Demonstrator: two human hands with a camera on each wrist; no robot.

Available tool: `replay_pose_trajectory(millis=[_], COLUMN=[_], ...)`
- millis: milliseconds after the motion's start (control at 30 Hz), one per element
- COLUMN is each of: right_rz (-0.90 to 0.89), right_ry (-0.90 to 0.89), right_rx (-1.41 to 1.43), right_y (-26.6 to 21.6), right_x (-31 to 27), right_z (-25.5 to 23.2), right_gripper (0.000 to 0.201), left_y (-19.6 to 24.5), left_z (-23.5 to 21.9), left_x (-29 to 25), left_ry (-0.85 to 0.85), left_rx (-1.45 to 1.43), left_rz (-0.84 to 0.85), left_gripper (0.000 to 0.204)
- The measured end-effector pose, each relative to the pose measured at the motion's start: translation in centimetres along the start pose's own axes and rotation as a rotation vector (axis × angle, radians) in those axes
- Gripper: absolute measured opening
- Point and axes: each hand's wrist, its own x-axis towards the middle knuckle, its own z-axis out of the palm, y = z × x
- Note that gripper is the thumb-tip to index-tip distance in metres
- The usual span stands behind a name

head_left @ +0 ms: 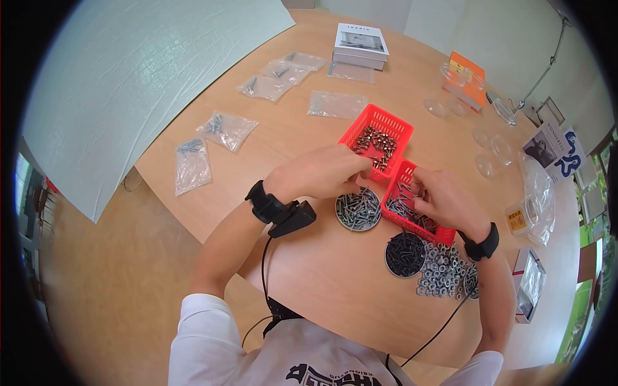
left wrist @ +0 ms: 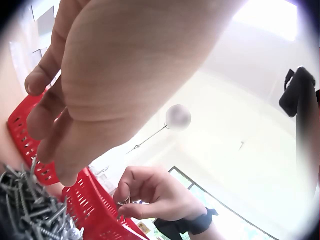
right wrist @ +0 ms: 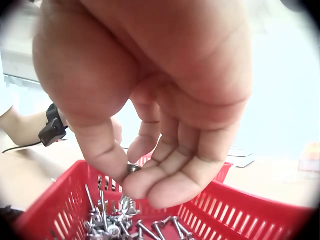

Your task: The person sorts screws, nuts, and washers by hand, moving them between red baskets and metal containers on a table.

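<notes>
My right hand [head_left: 447, 196] is over the nearer red basket [head_left: 445, 235], which holds loose silver screws [right wrist: 112, 227]. In the right wrist view its thumb and fingertips pinch a small screw [right wrist: 133, 168], its round head showing between them. My left hand [head_left: 325, 172] hangs over a round dish of silver screws [head_left: 358, 209], beside the farther red basket [head_left: 353, 132]. Its fingers point down, loosely bent, with nothing seen between them in the left wrist view. Bronze-toned fasteners [head_left: 378, 143] lie in that farther basket.
Dark screws [head_left: 405, 255] fill another round dish near the front, beside loose nuts and washers [head_left: 441, 267]. Plastic bags with hardware [head_left: 226, 130] lie to the left. A white book [head_left: 360, 42], an orange box [head_left: 465, 80] and clear round lids [head_left: 501, 149] stand farther off.
</notes>
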Motion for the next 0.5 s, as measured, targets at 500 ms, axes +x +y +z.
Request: replay_pose_trajectory(millis=[500], right_rz=[-0.106], right_ry=[0.046], right_rx=[0.222], right_y=[-5.8], right_x=[5.0], right_z=[1.7], right_gripper=[0.015], left_y=[2.0], left_z=[-6.4], left_x=[1.0], left_ry=[0.403], left_rx=[0.080], left_rz=[0.007], left_gripper=[0.032])
